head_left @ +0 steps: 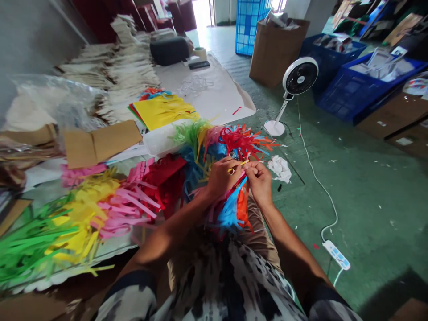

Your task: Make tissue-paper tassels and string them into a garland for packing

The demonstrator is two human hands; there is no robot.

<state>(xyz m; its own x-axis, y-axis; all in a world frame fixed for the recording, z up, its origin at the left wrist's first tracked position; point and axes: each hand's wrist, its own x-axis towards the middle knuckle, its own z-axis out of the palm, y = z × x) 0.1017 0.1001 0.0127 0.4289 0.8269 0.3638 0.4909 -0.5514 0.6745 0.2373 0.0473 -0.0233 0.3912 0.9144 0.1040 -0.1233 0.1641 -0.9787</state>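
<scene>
Both hands meet over my lap, pinching a narrow yellow strip [245, 162], perhaps paper. The fingers of my left hand [223, 177] are closed on it, and its end reaches the closed fingertips of my right hand [260, 179]. Below them hangs a fringed tassel with blue strips [230, 209] and orange strips [243, 206]. Just beyond the hands lies a bunch of red fringe [236, 137], beside green fringe [187, 136]. Fingers hide where the yellow strip meets the tassel.
Green, yellow and pink fringed tassels [129, 209] cover the table at left. Behind them are yellow sheets [160, 111], a white tray [157, 140] and cardboard [103, 140]. A fan [299, 76], its cord and a power strip [336, 255] stand on the floor at right.
</scene>
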